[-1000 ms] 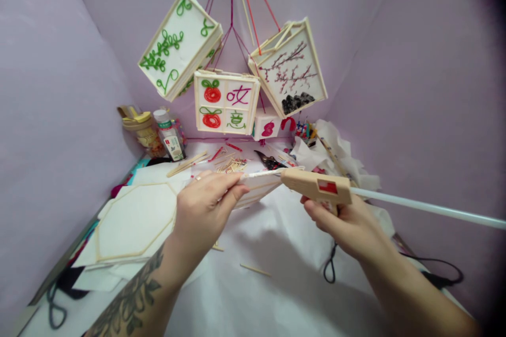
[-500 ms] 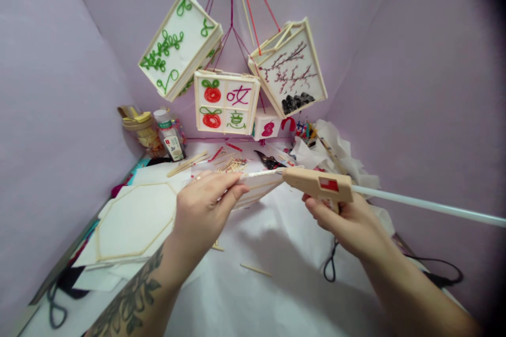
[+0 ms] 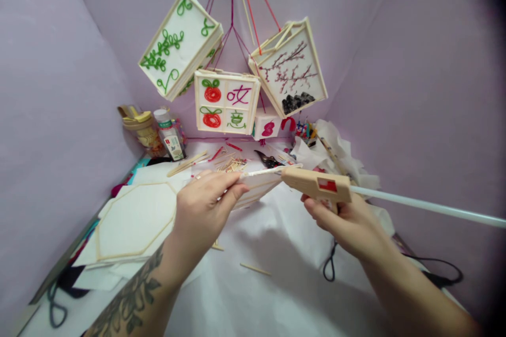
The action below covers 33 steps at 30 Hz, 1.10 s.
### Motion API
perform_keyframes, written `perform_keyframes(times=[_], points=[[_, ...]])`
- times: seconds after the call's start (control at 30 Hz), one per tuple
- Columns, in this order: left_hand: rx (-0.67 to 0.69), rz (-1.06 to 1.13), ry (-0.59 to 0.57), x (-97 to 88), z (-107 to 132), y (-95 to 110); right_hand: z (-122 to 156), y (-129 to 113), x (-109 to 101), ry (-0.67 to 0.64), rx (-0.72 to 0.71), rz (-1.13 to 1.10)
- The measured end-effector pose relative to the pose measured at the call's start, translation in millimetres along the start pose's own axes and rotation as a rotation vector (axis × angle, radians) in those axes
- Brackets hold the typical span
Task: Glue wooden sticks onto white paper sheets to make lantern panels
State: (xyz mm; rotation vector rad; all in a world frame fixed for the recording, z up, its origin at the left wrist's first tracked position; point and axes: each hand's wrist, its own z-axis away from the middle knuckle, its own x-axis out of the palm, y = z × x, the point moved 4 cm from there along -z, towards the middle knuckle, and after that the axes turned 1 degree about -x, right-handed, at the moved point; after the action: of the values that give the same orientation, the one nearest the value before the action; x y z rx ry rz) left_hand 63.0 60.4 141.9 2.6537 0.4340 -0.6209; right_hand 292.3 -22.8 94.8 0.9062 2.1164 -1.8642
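Note:
My left hand (image 3: 203,208) is closed in a pinch on the edge of a paper-and-stick frame piece (image 3: 259,183), held above the table at mid-frame. My right hand (image 3: 344,221) grips a tan glue gun (image 3: 316,183) with a red label. The gun's nozzle touches the frame piece's top stick at its right end. A long white glue stick (image 3: 427,206) pokes out of the gun's back toward the right edge. The gun's black cord (image 3: 330,268) hangs below my right hand.
A hexagonal paper frame (image 3: 134,221) lies at left on the white table cover (image 3: 256,300). Three decorated paper lanterns (image 3: 226,101) hang on red strings above. Glue bottle (image 3: 169,134), jar, scissors (image 3: 269,160) and loose sticks (image 3: 229,164) crowd the back; crumpled paper sits at right.
The glue gun has shifted very slightly along the frame's top stick; both hands stay almost still.

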Motion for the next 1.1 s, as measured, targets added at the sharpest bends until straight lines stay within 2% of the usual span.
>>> perform_keyframes(times=[0.27, 0.47, 0.77, 1.1], points=[[0.015, -0.013, -0.001, -1.1, -0.1, 0.7, 1.3, 3.6, -1.2, 0.022, 0.007, 0.020], [0.008, -0.014, -0.006, -1.1, -1.1, 0.3, 0.5, 0.7, 1.0, -0.008, 0.014, 0.007], [0.027, 0.002, -0.006, -1.8, -1.8, 2.1, -0.3, 4.2, -1.0, 0.051, 0.024, -0.013], [0.033, 0.000, -0.018, -1.9, -2.2, 1.6, 0.2, 3.6, -1.1, 0.009, 0.008, 0.008]])
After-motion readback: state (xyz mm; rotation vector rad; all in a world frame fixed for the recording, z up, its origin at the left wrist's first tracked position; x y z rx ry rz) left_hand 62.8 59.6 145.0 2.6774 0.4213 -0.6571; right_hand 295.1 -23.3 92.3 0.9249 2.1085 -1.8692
